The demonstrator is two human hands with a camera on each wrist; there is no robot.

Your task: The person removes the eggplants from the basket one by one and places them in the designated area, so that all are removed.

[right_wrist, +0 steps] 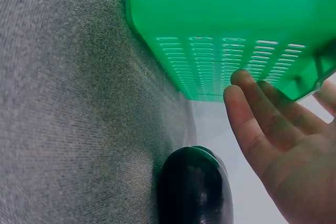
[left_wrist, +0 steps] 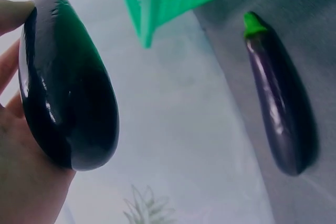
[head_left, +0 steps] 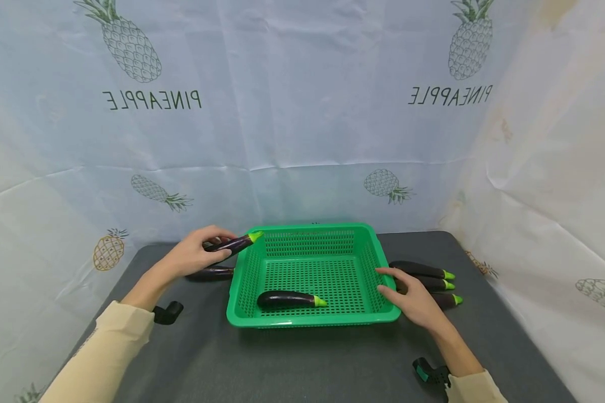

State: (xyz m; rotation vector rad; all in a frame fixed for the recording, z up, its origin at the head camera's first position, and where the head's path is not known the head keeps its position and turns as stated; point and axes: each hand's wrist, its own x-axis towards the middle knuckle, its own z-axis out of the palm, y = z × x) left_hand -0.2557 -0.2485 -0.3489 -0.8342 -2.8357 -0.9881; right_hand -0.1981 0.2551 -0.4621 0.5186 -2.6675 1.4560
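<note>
My left hand (head_left: 196, 253) grips a dark purple eggplant (head_left: 237, 244), its green stem end pointing right over the left rim of a green plastic basket (head_left: 312, 322). In the left wrist view the held eggplant (left_wrist: 68, 87) shows its rounded end, thumb and fingers around it. Beneath that hand, a second eggplant (head_left: 212, 273) lies on the table beside the basket. Another eggplant (head_left: 284, 299) lies inside, near the front wall. At the basket's right rim my right hand (head_left: 415, 296) holds the edge, thumb and a finger over it, other fingers (right_wrist: 273, 114) along the outer wall.
Three eggplants (head_left: 418, 268) lie to the right of the basket, partly behind the right hand. The dark grey table (head_left: 292, 364) runs up to a pineapple-printed cloth (head_left: 302, 112) at the back and sides. A black device (head_left: 168, 313) sits at the left wrist, another (head_left: 430, 372) at the right.
</note>
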